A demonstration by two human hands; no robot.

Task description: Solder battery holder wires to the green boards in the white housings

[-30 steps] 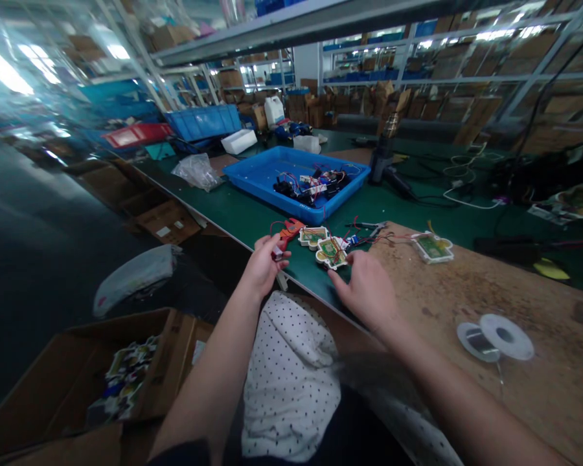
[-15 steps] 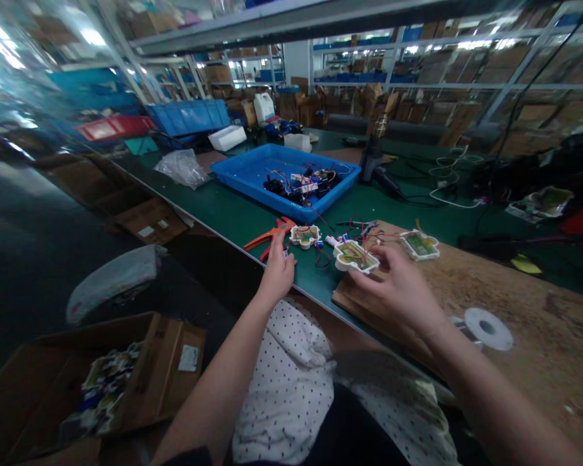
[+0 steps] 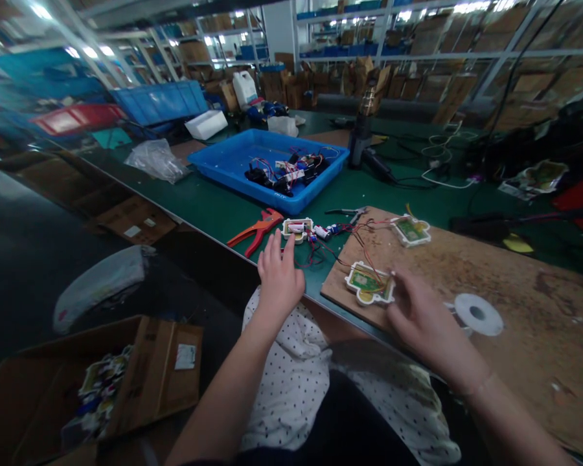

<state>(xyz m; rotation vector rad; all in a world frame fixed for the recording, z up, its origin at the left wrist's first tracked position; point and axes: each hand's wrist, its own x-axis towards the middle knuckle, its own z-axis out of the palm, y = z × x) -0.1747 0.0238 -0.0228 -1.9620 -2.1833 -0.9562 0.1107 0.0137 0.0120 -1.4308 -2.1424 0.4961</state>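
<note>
My left hand (image 3: 278, 272) lies flat and open on the green bench, fingertips reaching a small white housing with a circuit board (image 3: 296, 228). Orange-handled pliers (image 3: 256, 229) lie just left of it, untouched. My right hand (image 3: 425, 320) rests on the brown wooden board (image 3: 515, 291), its fingers pinching the right edge of a white cloud-shaped housing with a green circuit board (image 3: 368, 283). Red and black wires run from that housing toward the small one. A third housing (image 3: 411, 230) lies further back on the board.
A blue tray (image 3: 233, 158) holding wired parts sits behind. A solder spool (image 3: 477, 314) lies right of my right hand. A soldering tool stand (image 3: 362, 133) and cables stand at the back. An open cardboard box (image 3: 160, 369) with parts sits on the floor at left.
My left hand let go of the orange pliers, which now lie on the bench, and opened flat. My right hand carried the cloud-shaped housing rightward onto the wooden board.
</note>
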